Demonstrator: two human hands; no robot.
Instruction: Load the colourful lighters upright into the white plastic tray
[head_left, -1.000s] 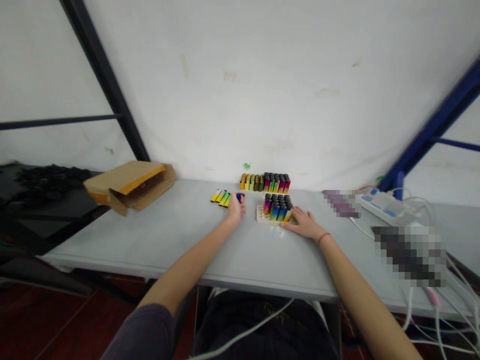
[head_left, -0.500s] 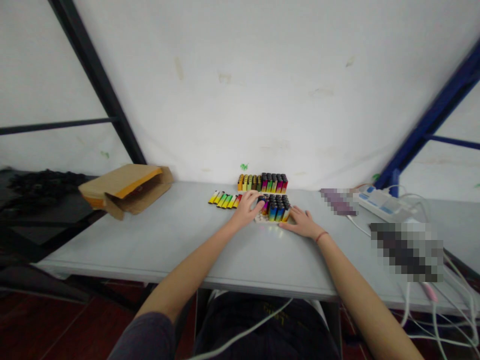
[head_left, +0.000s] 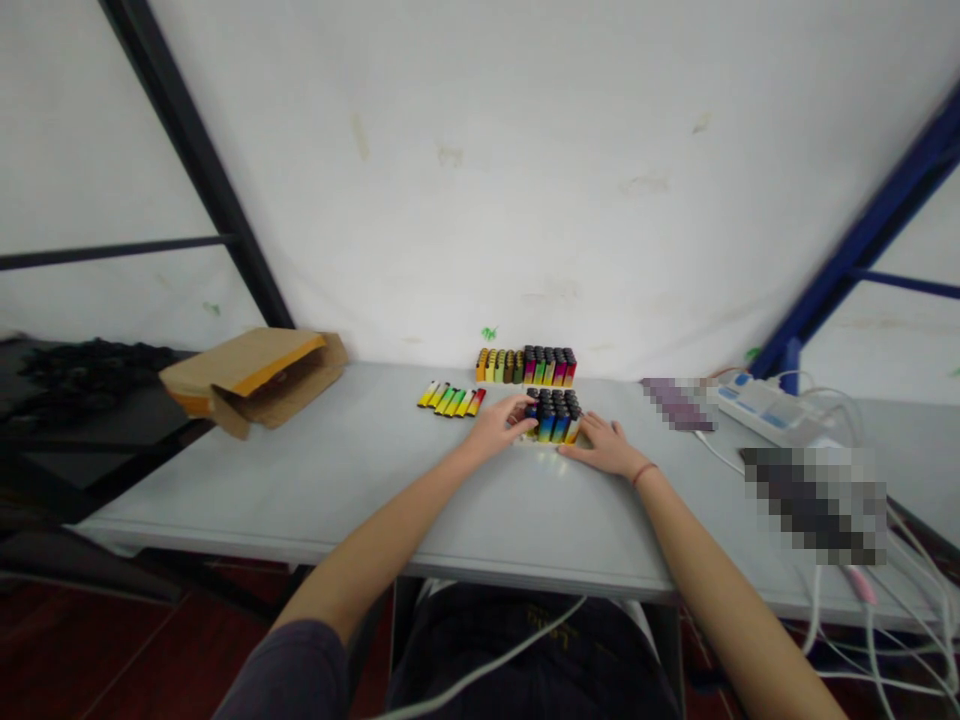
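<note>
Presently, 1 blue lighter (head_left: 532, 411) is at the left end of the white tray (head_left: 534, 443), pinched by the left hand (head_left: 496, 428) in a narrow grip, the right hand (head_left: 604, 446) lying spread beside the tray's right end.

Black above blue-to-green fades on upright lighters (head_left: 560, 427), below and right of centre. Yellow, green and red across flat-lying lighters (head_left: 452, 402), just left of centre. Orange band on a brown carton (head_left: 244, 362), left of frame. Black on the upper-left post (head_left: 193, 165), blue on the right-edge beam (head_left: 885, 222). Plain grey on the tabletop (head_left: 337, 470).
</note>
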